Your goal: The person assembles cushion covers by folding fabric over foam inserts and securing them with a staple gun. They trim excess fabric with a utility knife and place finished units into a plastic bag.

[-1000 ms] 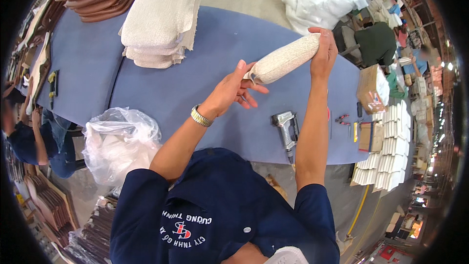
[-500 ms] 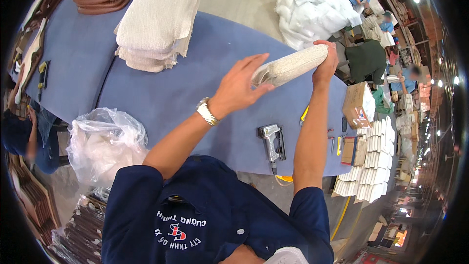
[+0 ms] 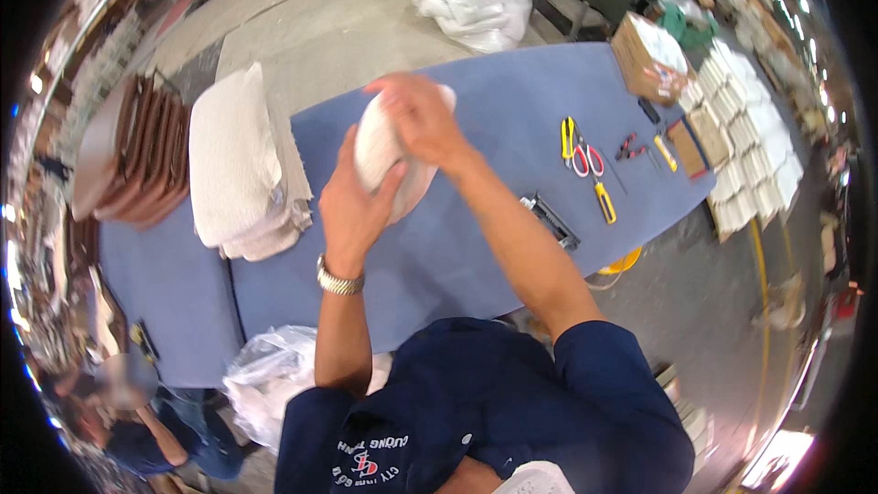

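The cream padded piece (image 3: 372, 154) is held in front of the person, over the blue-grey tabletop (image 3: 466, 261). Its body is rounded and its cover looks woven. Judged by appearance, it is light, soft and compressible, with little tendency to slip and low risk of breakage. Recommended hold: along both long edges, palms flat, so that the padding is not dented.

Left hand (image 3: 352, 206): closed on the lower left edge, thumb on the near face. Right hand (image 3: 419, 119): laid across the upper part, in contact. Motion blur covers its fingers; whether they grip or only press cannot be told.

Difference from half a second earlier: the piece, then slanted toward the upper right and held near its two ends, now stands more upright in view, and the hands are closer together. The right hand has shifted from the far end onto the face. The view has also turned.

Surroundings: a stack of cream fabric pieces (image 3: 233, 160) lies to the left. Red-handled scissors (image 3: 587, 161) lie to the right, beyond a staple gun (image 3: 554, 221) near the right forearm.
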Demonstrator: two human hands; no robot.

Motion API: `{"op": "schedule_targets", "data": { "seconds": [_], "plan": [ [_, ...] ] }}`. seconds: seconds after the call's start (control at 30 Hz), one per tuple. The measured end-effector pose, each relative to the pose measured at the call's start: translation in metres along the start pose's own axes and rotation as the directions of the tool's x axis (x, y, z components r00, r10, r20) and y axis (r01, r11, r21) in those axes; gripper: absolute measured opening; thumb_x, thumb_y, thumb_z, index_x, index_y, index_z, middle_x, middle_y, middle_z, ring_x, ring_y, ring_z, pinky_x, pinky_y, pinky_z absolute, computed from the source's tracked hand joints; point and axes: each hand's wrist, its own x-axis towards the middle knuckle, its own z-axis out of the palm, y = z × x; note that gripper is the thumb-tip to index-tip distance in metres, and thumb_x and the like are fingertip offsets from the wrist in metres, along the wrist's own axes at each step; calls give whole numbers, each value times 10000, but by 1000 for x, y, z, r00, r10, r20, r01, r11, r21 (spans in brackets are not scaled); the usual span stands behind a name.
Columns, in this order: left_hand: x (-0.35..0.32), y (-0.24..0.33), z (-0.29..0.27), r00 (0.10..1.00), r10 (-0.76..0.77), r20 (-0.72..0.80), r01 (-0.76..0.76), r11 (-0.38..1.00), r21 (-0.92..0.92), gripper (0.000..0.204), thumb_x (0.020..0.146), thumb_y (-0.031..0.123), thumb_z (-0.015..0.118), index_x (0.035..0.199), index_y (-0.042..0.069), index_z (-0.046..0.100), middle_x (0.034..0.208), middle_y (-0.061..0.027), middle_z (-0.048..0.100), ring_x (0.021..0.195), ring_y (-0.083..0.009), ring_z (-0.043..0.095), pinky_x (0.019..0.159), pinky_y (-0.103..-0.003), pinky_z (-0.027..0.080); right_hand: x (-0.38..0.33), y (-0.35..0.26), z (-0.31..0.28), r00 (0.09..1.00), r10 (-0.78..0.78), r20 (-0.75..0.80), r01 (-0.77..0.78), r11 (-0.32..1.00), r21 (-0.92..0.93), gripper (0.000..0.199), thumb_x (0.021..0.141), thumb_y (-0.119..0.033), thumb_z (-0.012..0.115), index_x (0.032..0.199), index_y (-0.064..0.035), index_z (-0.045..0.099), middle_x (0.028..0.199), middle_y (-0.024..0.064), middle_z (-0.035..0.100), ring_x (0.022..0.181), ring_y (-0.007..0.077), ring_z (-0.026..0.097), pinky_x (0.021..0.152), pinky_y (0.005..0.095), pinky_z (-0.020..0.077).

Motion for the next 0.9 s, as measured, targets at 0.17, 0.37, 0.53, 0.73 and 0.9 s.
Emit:
{"op": "schedule_targets", "data": {
  "seconds": [0.17, 0.37, 0.53, 0.73, 0.9],
  "plan": [
    [-44, -46, -31, 991, -130, 11, 131, 991, -22, 758, 832, 288, 829, 1447, -36, 525, 1352, -247, 651, 1212, -344, 664, 1014, -408, 511, -72, 9, 50, 994, 61, 95, -43, 982, -184, 268, 968, -284, 608, 1072, -84, 753, 1270, 149, 687, 1222, 353, 599, 1079, 475, 436],
    [-159, -148, -24, 916, -348, 198, 315, 931, 183, 729, 794, 370, 850, 1384, 16, 609, 1261, -251, 695, 1169, -377, 684, 990, -439, 528, -180, 64, 49, 863, 496, -96, -504, 832, -233, 440, 962, -280, 634, 1343, -59, 635, 1422, 208, 597, 1336, 378, 543, 1115, 457, 434],
    [-123, -124, 15, 864, -441, 243, 314, 849, 425, 794, 762, 476, 830, 1379, 44, 578, 1135, -244, 731, 1043, -440, 702, 865, -504, 566, -257, 65, 31, 474, 871, 132, -871, 486, -78, 550, 1002, -369, 616, 1407, -2, 555, 1349, 234, 645, 1167, 349, 684, 1013, 411, 518],
    [3, -99, 80, 864, -411, 291, 195, 805, 560, 811, 752, 508, 814, 1367, 35, 577, 1128, -269, 723, 1010, -453, 705, 869, -513, 564, -302, 97, 28, 404, 889, 215, -905, 422, -46, 449, 1026, -344, 615, 1300, 11, 629, 1122, 164, 720, 982, 222, 703, 890, 345, 537],
    [23, -97, 53, 914, -239, 329, 158, 954, 254, 740, 730, 374, 883, 1316, 6, 618, 1118, -229, 739, 1014, -355, 727, 899, -437, 572, -263, 101, -8, 343, 934, 99, -914, 307, 265, 574, 1016, -435, 619, 1410, -20, 566, 1295, 179, 674, 1196, 260, 644, 1032, 387, 486]
  ]
}}
